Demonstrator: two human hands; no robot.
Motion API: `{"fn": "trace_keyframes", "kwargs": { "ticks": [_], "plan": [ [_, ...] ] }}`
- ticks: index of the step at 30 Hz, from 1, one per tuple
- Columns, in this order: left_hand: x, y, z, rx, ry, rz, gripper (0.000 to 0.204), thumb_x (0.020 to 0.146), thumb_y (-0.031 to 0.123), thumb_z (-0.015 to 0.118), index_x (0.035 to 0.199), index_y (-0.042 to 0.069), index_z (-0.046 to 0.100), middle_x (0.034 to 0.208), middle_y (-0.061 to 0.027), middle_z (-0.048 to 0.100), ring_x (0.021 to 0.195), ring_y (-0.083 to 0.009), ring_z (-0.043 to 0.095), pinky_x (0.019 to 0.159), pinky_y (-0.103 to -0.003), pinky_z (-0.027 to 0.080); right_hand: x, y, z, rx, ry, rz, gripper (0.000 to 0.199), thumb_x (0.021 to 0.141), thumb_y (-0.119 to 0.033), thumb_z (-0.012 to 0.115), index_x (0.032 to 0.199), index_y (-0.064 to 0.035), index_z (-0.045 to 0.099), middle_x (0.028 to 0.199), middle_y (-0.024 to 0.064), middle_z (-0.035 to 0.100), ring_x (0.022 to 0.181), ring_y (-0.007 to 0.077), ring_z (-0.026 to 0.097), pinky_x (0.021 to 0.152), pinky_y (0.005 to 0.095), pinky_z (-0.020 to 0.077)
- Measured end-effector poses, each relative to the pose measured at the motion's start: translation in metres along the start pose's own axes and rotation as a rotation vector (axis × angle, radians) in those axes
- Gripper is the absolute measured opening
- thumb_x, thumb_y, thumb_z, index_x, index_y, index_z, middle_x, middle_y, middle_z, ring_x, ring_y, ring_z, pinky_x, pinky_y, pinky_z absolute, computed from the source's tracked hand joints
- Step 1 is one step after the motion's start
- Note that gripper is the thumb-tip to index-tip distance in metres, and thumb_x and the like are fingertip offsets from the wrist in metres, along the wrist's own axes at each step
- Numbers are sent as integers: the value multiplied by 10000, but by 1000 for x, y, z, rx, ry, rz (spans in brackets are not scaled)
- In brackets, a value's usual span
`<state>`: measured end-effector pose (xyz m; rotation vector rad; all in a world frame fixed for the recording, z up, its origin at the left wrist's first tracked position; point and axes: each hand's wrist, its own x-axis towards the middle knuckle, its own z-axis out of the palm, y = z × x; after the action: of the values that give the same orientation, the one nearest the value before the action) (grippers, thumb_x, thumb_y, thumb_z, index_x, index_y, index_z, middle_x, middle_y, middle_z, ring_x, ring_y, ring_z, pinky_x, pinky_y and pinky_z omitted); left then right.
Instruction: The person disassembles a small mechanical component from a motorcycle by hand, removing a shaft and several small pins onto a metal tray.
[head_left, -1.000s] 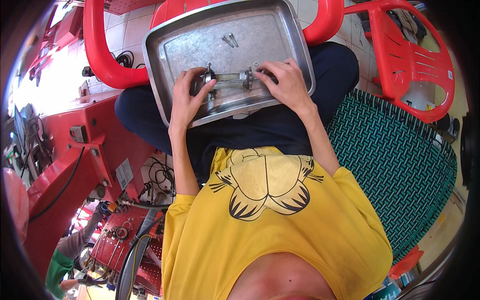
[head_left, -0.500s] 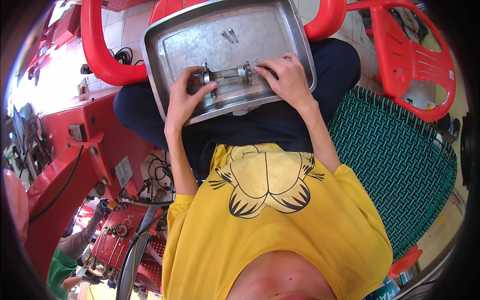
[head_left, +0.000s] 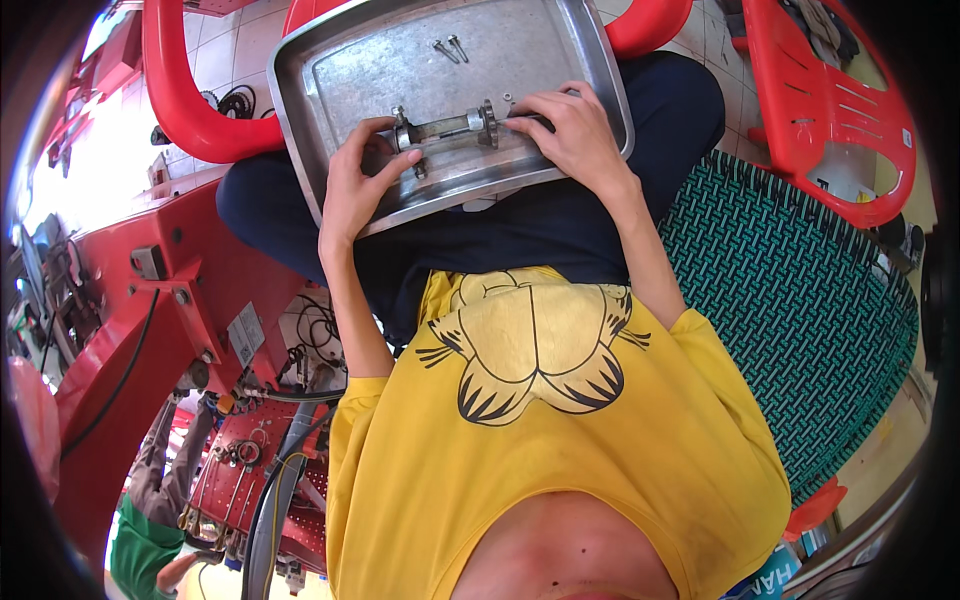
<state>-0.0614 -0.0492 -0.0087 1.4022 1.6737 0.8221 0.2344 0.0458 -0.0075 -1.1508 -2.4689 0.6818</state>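
Observation:
A metal hub [head_left: 445,128] lies across the steel tray [head_left: 430,215], a flange with lugs at its left end and a toothed disc at its right. My left hand [head_left: 358,182] grips the flanged end, thumb on the near side and fingers curled behind it. At the other end my right hand [head_left: 575,135] has thumb and fingers closed around the short tip sticking out past the toothed disc. A small nut [head_left: 508,97] rests just beyond my right fingers. Two bolts [head_left: 450,50] lie side by side farther back in the tray.
The tray sits over my crossed legs, against a red plastic chair [head_left: 190,120]. Another red chair [head_left: 840,110] stands at the far right beside a green woven seat [head_left: 790,320]. Red machinery [head_left: 180,290] fills the left, with cables, and a person in green [head_left: 145,550] works beyond.
The view has shifted slightly, so tray and hub appear a little higher and to the left. Both hands keep their places at the ends of the hub.

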Motion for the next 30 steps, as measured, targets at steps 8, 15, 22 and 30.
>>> {"fn": "trace_keyframes", "kwargs": {
  "ticks": [8, 15, 22, 30],
  "plan": [
    [2, 0, 2, 64, 23, 56, 503, 857, 277, 889, 1242, 13, 701, 888, -78, 661, 833, -171, 617, 785, -321, 510, 3, -10, -1, -50, 151, -41, 206, 939, -288, 742, 966, -90, 788, 904, 53, 757, 908, 273, 698, 988, 414, 439],
    [1, 1, 2, 45, 22, 28, 503, 857, 278, 888, 1237, 10, 696, 888, -80, 662, 827, -174, 615, 782, -326, 511, -2, 2, 1, -52, 72, -33, 234, 918, -309, 772, 990, -87, 774, 921, 44, 734, 941, 264, 693, 996, 411, 437],
    [2, -2, 3, 27, 23, 33, 491, 859, 279, 886, 1234, 27, 694, 870, -76, 651, 812, -179, 612, 764, -330, 507, 3, -9, -5, 33, 129, -31, 237, 958, -299, 737, 1075, -93, 753, 966, 78, 776, 902, 281, 703, 987, 416, 446],
    [2, -2, 3, 18, 15, 19, 492, 862, 289, 881, 1238, 33, 695, 878, -80, 653, 820, -192, 619, 765, -331, 506, 3, -8, -1, 75, 86, 35, 305, 919, -299, 780, 1144, -101, 721, 964, 102, 780, 895, 272, 722, 1009, 407, 440]
  ]
}}
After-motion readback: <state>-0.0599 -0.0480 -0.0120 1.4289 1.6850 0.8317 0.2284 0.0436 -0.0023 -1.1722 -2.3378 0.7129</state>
